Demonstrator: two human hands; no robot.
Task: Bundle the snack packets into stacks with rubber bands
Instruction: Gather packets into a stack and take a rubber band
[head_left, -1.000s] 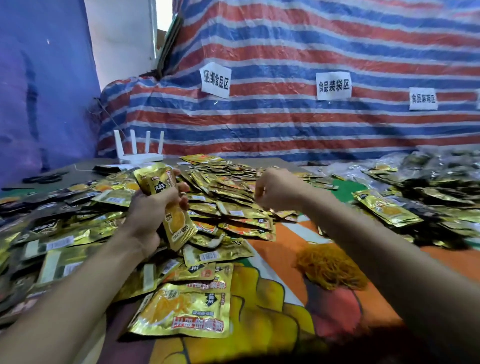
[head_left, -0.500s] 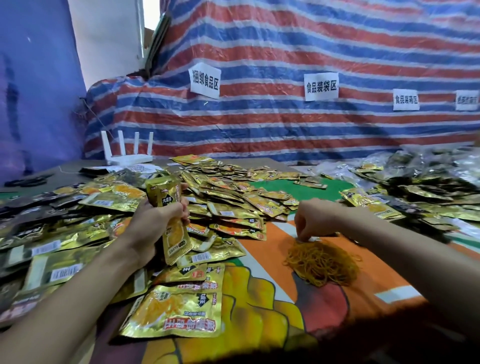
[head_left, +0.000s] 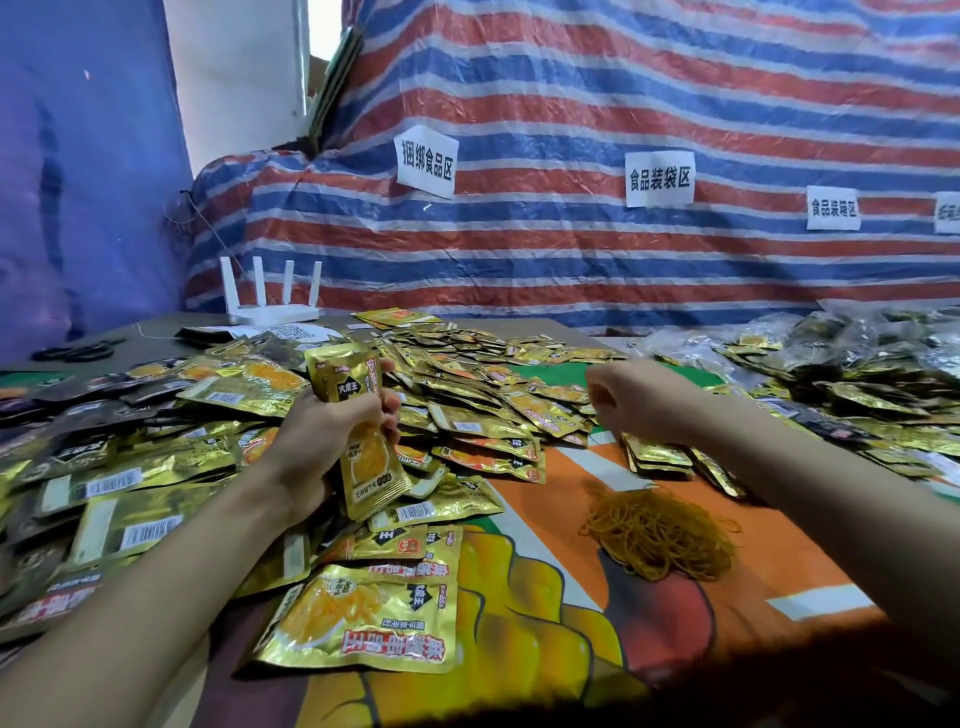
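Left hand (head_left: 322, 441), centre-left of frame: fingers wrapped round a stack of snack packets (head_left: 358, 415), held upright above the loose packets (head_left: 493, 395). The palm hides the stack's middle, so the number of packets cannot be counted.

Right hand (head_left: 639, 400), centre-right: fingers curled inward and raised off the cloth (head_left: 571, 597). The fingertips face away from the camera; cannot tell whether they pinch a rubber band or nothing.

Rubber bands (head_left: 660, 535): tangled heap on the orange part of the cloth, lower right of centre, below the right hand and apart from it.

Large packet (head_left: 363, 618), lower centre, lies flat with its print upside down. Both forearms are cut off by the bottom edge. Dark shapes at far left, beside the white router (head_left: 270, 301), are too blurred to identify. Bagged packets (head_left: 857, 364) at the right edge are partly cut off.

Against half a second ago: the right hand was down at the edge of the rubber-band heap; it now sits higher in the frame and clear of it. The left hand's hold on the stack is unchanged.
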